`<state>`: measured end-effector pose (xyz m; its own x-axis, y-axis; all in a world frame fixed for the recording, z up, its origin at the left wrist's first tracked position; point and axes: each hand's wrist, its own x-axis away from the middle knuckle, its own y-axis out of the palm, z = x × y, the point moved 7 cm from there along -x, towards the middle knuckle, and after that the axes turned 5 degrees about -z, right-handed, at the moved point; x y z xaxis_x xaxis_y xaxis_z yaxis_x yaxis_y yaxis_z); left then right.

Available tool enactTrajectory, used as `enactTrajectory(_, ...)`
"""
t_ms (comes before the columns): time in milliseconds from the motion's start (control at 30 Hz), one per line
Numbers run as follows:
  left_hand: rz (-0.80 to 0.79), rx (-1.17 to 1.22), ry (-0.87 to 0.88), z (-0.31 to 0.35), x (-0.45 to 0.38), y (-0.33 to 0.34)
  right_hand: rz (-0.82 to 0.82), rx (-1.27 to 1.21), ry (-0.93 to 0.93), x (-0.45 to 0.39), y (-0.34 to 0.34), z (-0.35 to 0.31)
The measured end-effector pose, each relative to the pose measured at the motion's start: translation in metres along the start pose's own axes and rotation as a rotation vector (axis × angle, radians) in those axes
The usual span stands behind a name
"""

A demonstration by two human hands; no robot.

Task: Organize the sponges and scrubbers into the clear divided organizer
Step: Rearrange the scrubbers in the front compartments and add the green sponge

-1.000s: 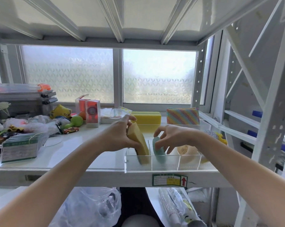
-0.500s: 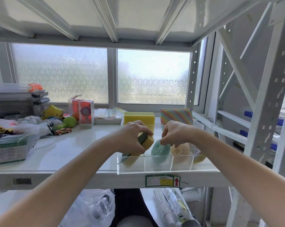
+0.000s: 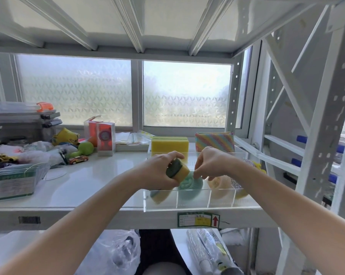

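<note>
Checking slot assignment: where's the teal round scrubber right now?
Head view, centre-right: the teal round scrubber stands in the clear organizer, second front slot from left, right hand pinching its top, beside the yellow-green sponge.

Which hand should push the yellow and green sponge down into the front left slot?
Left. The left hand already grips the yellow-green sponge above the organizer's leftmost front compartment, while the right hand pinches the teal scrubber.

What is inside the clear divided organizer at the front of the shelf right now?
Along the clear divided organizer's front row: a yellow sponge, a teal round scrubber, a peach round scrubber, and a glittery silver scrubber. Hands cover their tops; the back section's floor is partly hidden.
</note>
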<state>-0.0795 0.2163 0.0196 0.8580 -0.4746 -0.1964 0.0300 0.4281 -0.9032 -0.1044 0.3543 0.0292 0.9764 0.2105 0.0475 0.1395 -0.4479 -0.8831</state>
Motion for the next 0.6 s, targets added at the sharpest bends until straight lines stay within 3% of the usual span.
enactTrajectory(600,0.001,0.040,0.021,-0.0049,-0.0056,0.0020,0.031,0.040,0.000,-0.0012,0.0031,0.0030)
